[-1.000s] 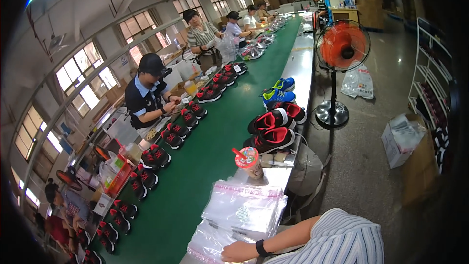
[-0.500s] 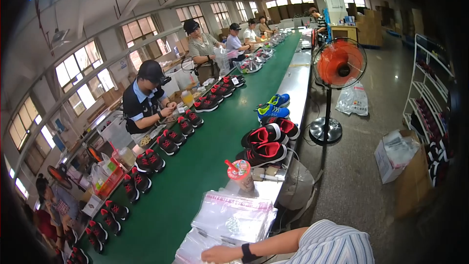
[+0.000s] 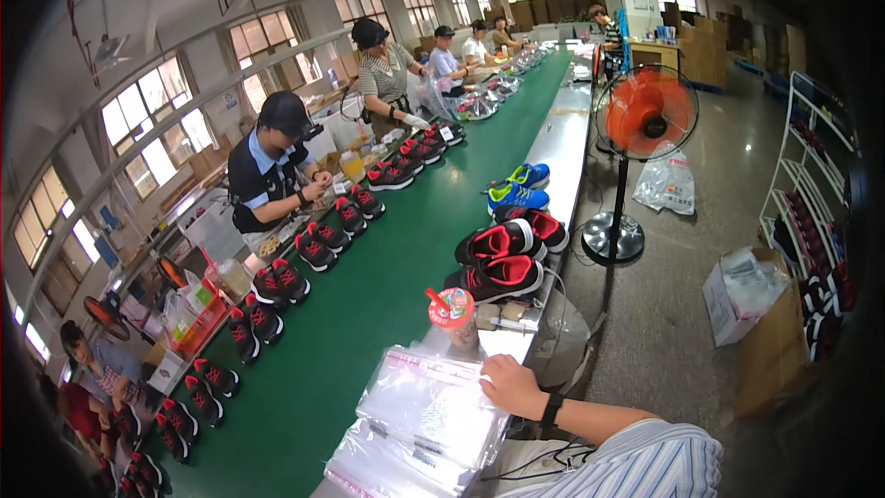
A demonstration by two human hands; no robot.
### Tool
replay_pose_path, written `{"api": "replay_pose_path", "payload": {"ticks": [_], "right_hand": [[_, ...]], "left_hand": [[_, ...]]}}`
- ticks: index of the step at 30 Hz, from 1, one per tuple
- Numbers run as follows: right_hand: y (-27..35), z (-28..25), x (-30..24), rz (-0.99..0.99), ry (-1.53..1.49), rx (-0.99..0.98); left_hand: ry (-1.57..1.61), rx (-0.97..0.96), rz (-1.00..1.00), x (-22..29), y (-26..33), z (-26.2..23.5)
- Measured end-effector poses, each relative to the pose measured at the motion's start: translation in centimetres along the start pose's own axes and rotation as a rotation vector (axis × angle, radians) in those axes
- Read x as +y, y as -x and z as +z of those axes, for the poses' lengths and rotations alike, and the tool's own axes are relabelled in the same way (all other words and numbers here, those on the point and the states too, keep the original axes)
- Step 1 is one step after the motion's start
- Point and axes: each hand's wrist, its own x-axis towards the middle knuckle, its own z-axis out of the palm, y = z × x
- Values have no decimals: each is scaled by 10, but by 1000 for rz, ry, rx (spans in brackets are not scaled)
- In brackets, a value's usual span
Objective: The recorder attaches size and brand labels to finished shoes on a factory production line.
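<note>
My right hand [image 3: 513,387], with a dark band at the wrist, reaches in from the lower right. Its fingers are bent over the right edge of a clear plastic bag [image 3: 426,397] on the upper stack, the fingertips partly hidden. A second stack of clear plastic bags [image 3: 392,463] lies nearer me, partly overlapped. Just beyond my hand stands a lidded drink cup [image 3: 452,312] with a red straw. Black-and-red sneakers [image 3: 499,278] sit past the cup, with blue-and-green sneakers [image 3: 518,194] farther off. My left hand is out of view.
A green conveyor belt [image 3: 369,314] runs away from me, with black-and-red sneakers [image 3: 281,282] along its far edge. Co-workers sit or stand across it; the nearest [image 3: 272,166] handles something small. At right are a standing fan [image 3: 645,115], a carton [image 3: 749,295] and a shoe rack [image 3: 816,166].
My right hand has moved up and right, from the nearer bags to the upper stack's right edge. Across the belt, a co-worker's gloved hand now reaches toward the sneakers.
</note>
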Motion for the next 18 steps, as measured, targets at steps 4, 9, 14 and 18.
{"api": "replay_pose_path", "payload": {"ticks": [4, 9, 14, 18], "right_hand": [[-8, 26, -71, -311, -434, 25], [56, 74, -151, -527, -777, -769], [110, 89, -187, -386, -798, -1217], [120, 98, -185, -348, -909, -1169]], "left_hand": [[51, -464, -187, 29, -8, -28], [573, -589, -380, 40, -1, -9], [977, -559, -552, 84, 3, -27], [961, -573, -480, 97, 7, -40]]}}
